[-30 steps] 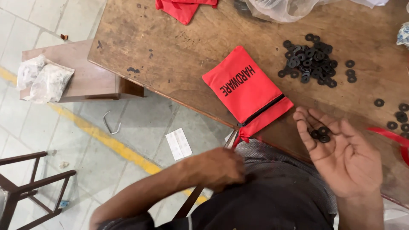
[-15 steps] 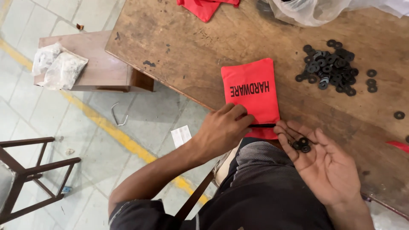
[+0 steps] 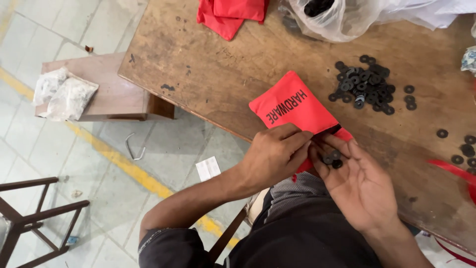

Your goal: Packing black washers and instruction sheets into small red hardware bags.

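A red zip pouch (image 3: pixel 292 103) with black lettering lies at the near edge of the worn wooden table (image 3: pixel 223 64). My left hand (image 3: pixel 275 154) grips the pouch's open end, fingers pinched at the zipper. My right hand (image 3: pixel 359 183) is palm up beside it, fingers touching the pouch mouth, with a few black washers (image 3: pixel 331 159) resting on the fingers. A heap of black washers (image 3: pixel 369 87) lies on the table just beyond the pouch.
More red pouches (image 3: pixel 230 12) and a clear plastic bag (image 3: pixel 342 17) sit at the table's far edge. Loose washers (image 3: pixel 463 146) lie at the right. A low wooden bench (image 3: pixel 114 94) with white bags (image 3: pixel 64 94) stands on the tiled floor at left, beside a dark metal frame (image 3: pixel 34 213).
My left hand rose from my lap to the pouch and took hold of its open end. My right hand moved in closer to the pouch mouth with the washers.
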